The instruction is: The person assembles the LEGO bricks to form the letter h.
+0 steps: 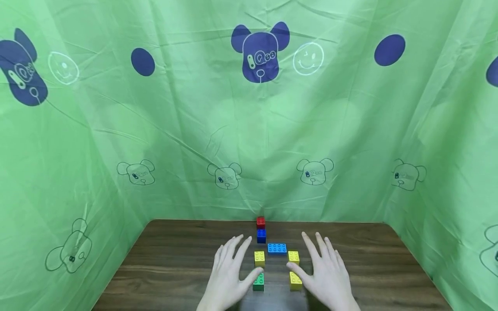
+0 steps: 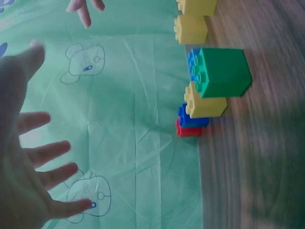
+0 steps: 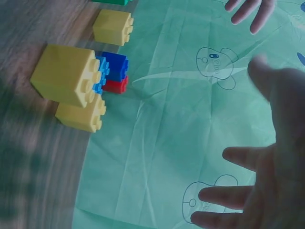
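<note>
My left hand (image 1: 228,276) is held over the table with fingers spread, its thumb crossing the view of the green brick (image 1: 258,284). Opposite it, my right hand (image 1: 328,278) is spread too, thumb near the right-hand yellow bricks, the nearer one (image 1: 295,281) and the farther one (image 1: 293,256). Both hands hold nothing; the wrist views show them raised above the bricks. Behind the green brick stands another yellow brick (image 1: 259,258). A long light blue brick (image 1: 277,248) lies between the rows. Farther back are a dark blue brick (image 1: 261,236) and a red brick (image 1: 260,222).
The brown wood-grain table (image 1: 171,263) ends at a green cloth (image 1: 264,129) printed with bear heads, which hangs behind it and on both sides. The red brick sits close to the table's back edge.
</note>
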`<state>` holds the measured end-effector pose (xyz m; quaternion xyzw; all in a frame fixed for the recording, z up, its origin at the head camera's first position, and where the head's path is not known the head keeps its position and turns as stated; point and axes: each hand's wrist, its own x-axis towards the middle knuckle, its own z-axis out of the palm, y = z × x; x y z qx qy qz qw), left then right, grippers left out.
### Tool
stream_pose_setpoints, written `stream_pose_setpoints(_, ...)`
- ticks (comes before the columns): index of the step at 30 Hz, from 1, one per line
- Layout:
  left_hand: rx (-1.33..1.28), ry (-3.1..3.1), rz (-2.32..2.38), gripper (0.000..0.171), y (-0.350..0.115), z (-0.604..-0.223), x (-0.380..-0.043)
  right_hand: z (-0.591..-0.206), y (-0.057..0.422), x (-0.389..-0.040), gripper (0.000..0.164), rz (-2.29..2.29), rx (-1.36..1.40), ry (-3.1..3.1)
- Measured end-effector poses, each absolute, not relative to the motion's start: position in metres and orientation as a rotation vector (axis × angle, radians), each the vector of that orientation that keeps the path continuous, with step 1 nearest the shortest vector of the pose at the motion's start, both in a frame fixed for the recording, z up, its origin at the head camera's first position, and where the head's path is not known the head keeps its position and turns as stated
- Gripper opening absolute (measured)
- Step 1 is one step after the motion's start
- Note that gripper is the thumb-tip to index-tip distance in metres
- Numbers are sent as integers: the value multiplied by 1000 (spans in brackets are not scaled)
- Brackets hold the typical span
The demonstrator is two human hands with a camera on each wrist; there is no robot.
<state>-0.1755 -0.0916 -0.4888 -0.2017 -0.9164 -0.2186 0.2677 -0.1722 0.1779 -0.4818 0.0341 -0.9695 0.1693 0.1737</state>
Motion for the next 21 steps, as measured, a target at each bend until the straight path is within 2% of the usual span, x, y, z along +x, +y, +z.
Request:
stream_pose_setpoints(6, -532, -2348, -695, 51, -89, -487, -179, -477, 177, -174, 56, 475, 205, -2585)
stream_pose_setpoints(10, -571, -2286, -800, 36, -89, -491, -183, -481, 177, -178, 39, 513, 255, -2543)
stream_pose_setpoints(17, -588, -2361, -1064, 22, -87, -514, -187, -504, 178, -181, 25, 568, 252, -2658)
stream_pose_setpoints(21, -547, -2514, -1158, 23, -87, -531, -189, -516, 179, -181, 25, 605, 238, -2810)
